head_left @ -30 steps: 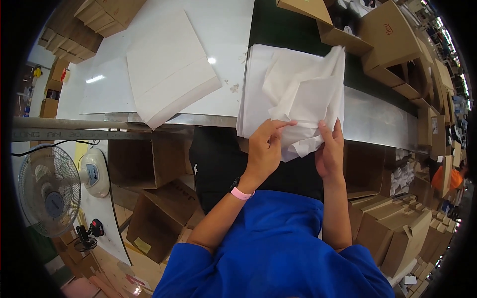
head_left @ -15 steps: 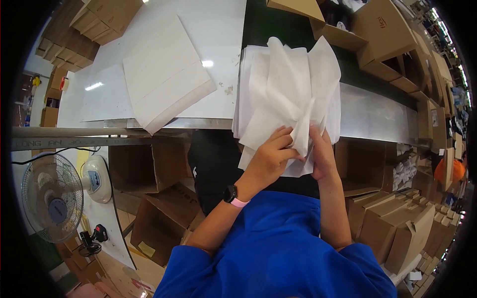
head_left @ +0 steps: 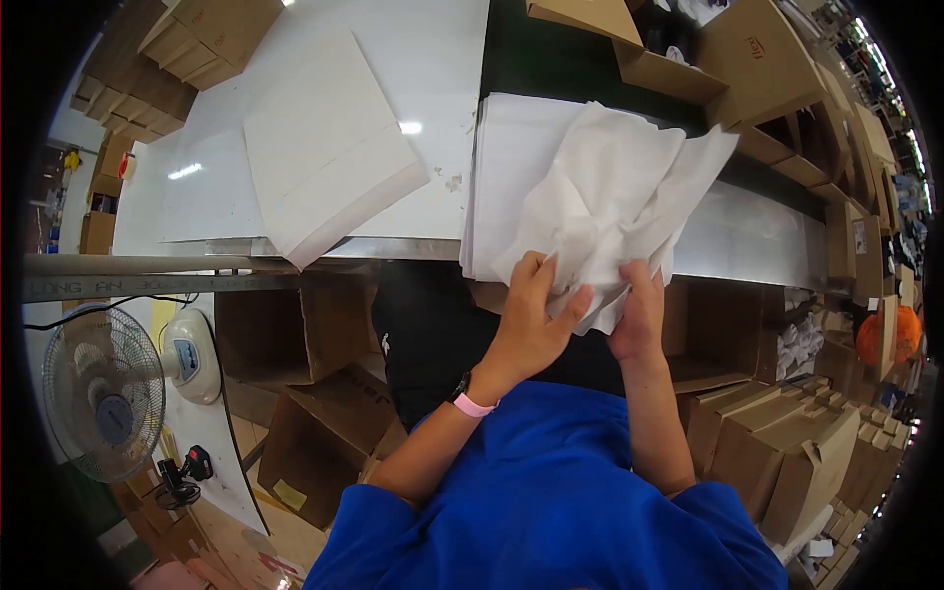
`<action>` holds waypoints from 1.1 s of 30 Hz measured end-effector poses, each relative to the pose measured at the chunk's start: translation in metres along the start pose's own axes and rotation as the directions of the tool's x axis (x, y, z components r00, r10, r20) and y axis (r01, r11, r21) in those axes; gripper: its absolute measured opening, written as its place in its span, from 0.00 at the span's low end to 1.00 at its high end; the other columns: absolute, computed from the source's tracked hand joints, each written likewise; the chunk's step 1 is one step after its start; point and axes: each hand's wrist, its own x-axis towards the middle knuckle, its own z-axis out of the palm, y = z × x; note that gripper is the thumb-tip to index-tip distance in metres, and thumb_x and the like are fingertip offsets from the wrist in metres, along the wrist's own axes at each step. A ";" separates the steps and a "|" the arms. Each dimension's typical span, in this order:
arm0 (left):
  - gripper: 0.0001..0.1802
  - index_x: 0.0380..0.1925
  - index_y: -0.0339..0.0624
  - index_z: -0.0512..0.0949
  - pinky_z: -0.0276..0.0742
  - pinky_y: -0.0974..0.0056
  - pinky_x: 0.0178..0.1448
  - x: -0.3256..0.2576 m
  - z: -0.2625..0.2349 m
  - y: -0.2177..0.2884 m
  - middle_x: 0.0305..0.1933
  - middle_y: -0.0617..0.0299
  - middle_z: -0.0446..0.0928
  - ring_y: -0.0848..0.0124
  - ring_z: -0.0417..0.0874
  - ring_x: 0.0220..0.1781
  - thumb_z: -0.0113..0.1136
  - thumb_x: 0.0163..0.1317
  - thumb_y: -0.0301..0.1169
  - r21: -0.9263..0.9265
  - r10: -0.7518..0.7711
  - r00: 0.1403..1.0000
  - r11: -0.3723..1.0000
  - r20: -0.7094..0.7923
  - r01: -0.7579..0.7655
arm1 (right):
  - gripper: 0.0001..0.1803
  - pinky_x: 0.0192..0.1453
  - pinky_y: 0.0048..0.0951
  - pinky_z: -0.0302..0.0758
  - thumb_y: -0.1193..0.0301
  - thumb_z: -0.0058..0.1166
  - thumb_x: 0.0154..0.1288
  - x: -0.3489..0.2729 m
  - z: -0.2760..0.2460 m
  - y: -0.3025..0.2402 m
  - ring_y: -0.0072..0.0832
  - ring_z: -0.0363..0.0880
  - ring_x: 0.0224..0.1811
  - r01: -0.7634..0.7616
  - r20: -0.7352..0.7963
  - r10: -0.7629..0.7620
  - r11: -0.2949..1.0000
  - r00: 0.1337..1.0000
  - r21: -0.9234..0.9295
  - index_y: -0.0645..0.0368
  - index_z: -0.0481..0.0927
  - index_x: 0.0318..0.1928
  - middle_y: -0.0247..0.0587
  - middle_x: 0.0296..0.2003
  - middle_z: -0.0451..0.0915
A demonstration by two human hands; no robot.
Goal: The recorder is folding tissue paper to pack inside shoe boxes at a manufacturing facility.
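Note:
A thin white sheet of wrapping paper [head_left: 619, 187], creased and gathered at its near end, is held between my two hands. My left hand [head_left: 536, 320] pinches its lower left part, thumb pointing to the right. My right hand [head_left: 639, 315] closes on its lower right edge, with some fingers hidden behind the paper. The sheet's far end fans out over a stack of flat white paper [head_left: 506, 147], which lies at the table's edge. A pink-banded watch [head_left: 474, 401] is on my left wrist.
Left on the white table [head_left: 423, 69] lies another white paper stack [head_left: 329, 147]. Cardboard boxes [head_left: 757, 64] stand far right, and others [head_left: 206, 39] far left. Under the table are open cartons [head_left: 334, 442]. A fan [head_left: 103, 393] stands at left; several boxes [head_left: 777, 442] are piled at right.
The held sheet has swung to the right and become more gathered, baring the stack's left part. My left hand has turned, its fingers now pointing more upward.

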 end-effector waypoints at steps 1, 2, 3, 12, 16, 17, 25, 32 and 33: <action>0.31 0.74 0.34 0.76 0.79 0.56 0.73 -0.003 0.003 0.003 0.61 0.49 0.77 0.58 0.81 0.68 0.73 0.79 0.38 -0.065 -0.049 0.997 0.996 0.053 0.053 | 0.39 0.78 0.45 0.81 0.74 0.49 0.77 -0.001 0.000 0.003 0.40 0.81 0.74 0.001 -0.010 -0.001 1.000 1.000 -0.025 0.61 0.62 0.87 0.48 0.75 0.76; 0.31 0.74 0.34 0.76 0.79 0.56 0.73 -0.004 0.006 0.004 0.61 0.49 0.77 0.58 0.81 0.68 0.73 0.79 0.38 -0.066 -0.051 0.997 0.996 0.054 0.055 | 0.39 0.78 0.45 0.81 0.74 0.49 0.77 -0.001 0.001 0.005 0.40 0.81 0.74 0.000 -0.011 0.000 1.000 1.000 -0.025 0.61 0.62 0.87 0.48 0.75 0.76; 0.28 0.72 0.34 0.77 0.78 0.54 0.76 -0.005 0.010 0.005 0.66 0.47 0.76 0.54 0.80 0.72 0.73 0.78 0.36 -0.070 0.018 1.000 0.997 0.003 -0.017 | 0.37 0.78 0.45 0.80 0.71 0.50 0.80 0.000 0.002 0.007 0.40 0.81 0.74 -0.004 0.004 0.004 1.000 1.000 -0.022 0.60 0.63 0.86 0.47 0.75 0.77; 0.23 0.64 0.39 0.80 0.75 0.42 0.84 0.000 0.019 -0.026 0.79 0.48 0.78 0.40 0.81 0.78 0.70 0.70 0.18 -0.008 0.306 0.952 0.952 0.004 -0.306 | 0.33 0.76 0.44 0.81 0.50 0.51 0.92 -0.003 -0.008 0.015 0.33 0.82 0.73 -0.272 0.256 0.228 0.950 0.939 0.152 0.55 0.67 0.84 0.41 0.72 0.80; 0.30 0.66 0.43 0.81 0.72 0.39 0.87 0.004 0.022 -0.028 0.70 0.52 0.85 0.41 0.78 0.81 0.73 0.62 0.17 0.018 0.427 0.900 0.904 -0.090 -0.427 | 0.30 0.74 0.42 0.83 0.55 0.52 0.93 0.005 -0.010 0.021 0.34 0.83 0.72 -0.239 0.210 0.211 0.964 0.955 0.119 0.55 0.67 0.85 0.42 0.72 0.80; 0.30 0.66 0.43 0.81 0.72 0.39 0.87 0.004 0.022 -0.024 0.70 0.52 0.85 0.41 0.78 0.81 0.73 0.62 0.17 0.017 0.426 0.900 0.904 -0.088 -0.427 | 0.30 0.74 0.42 0.83 0.55 0.52 0.93 0.005 -0.011 0.023 0.34 0.83 0.72 -0.239 0.209 0.211 0.964 0.955 0.120 0.55 0.67 0.85 0.42 0.72 0.80; 0.60 0.92 0.48 0.51 0.65 0.44 0.90 -0.007 0.029 -0.016 0.86 0.42 0.65 0.50 0.66 0.89 0.81 0.73 0.49 -0.502 -0.190 0.979 0.855 -0.075 0.127 | 0.33 0.79 0.37 0.78 0.54 0.51 0.95 0.000 0.009 0.008 0.33 0.78 0.77 0.265 0.074 -0.255 0.929 0.964 -0.257 0.62 0.65 0.85 0.47 0.78 0.75; 0.57 0.92 0.41 0.53 0.77 0.54 0.81 0.000 0.021 -0.029 0.81 0.46 0.74 0.57 0.80 0.80 0.82 0.74 0.35 -0.329 0.064 0.997 0.943 0.033 -0.049 | 0.40 0.90 0.39 0.64 0.44 0.39 0.97 -0.013 -0.014 0.025 0.36 0.67 0.86 -0.125 0.276 0.168 0.978 0.946 -0.170 0.63 0.62 0.89 0.48 0.82 0.71; 0.57 0.92 0.41 0.53 0.77 0.54 0.81 0.003 0.017 -0.032 0.81 0.46 0.74 0.57 0.80 0.80 0.82 0.74 0.35 -0.326 0.065 0.998 0.944 0.028 -0.052 | 0.41 0.91 0.41 0.63 0.43 0.40 0.96 -0.013 -0.018 0.018 0.37 0.67 0.86 -0.205 0.347 0.226 0.974 0.910 -0.099 0.61 0.61 0.89 0.47 0.82 0.71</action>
